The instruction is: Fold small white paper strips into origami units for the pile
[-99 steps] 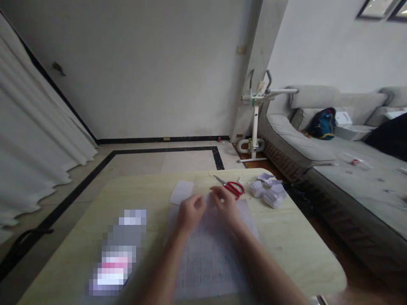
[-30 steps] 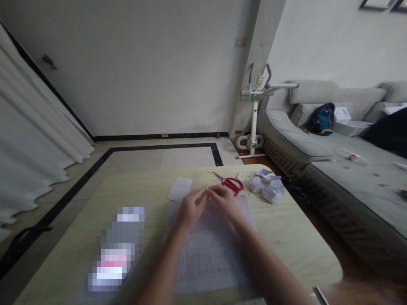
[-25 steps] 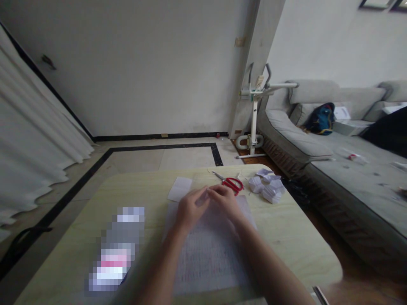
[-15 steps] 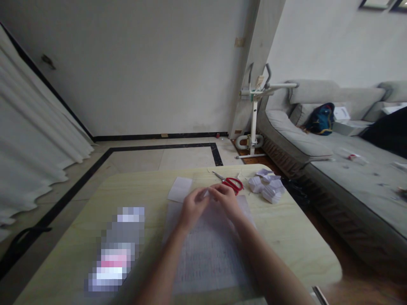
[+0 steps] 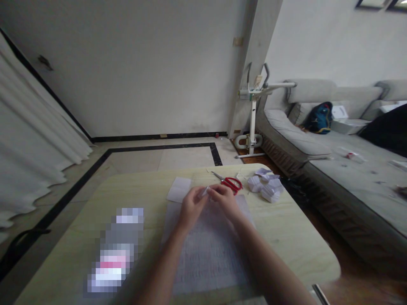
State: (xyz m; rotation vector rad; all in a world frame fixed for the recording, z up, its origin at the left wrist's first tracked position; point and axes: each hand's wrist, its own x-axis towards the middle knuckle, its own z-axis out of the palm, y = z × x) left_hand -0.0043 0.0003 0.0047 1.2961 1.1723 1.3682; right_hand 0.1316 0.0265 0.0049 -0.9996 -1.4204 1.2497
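Compared with the earliest frame, the left hand point(image 5: 193, 206) and right hand point(image 5: 225, 199) are now sitting closer together, their tips nearly meeting over the far part of a large sheet point(image 5: 210, 258). Between them they are holding a small white piece point(image 5: 205, 192): the left hand is curling around it in a narrow grip, and the right hand is pinching its near side. The piece appears to be folded paper, though blur is hiding its exact shape. The sheet is lying flat on the table point(image 5: 295, 241). A paper slip point(image 5: 179, 189) is resting just beyond its left far corner, red-handled scissors point(image 5: 231, 184) are lying just beyond the right hand, and folded papers point(image 5: 271, 189) are clustering to their right. A pixelated object point(image 5: 116, 250) is lying left of the sheet.
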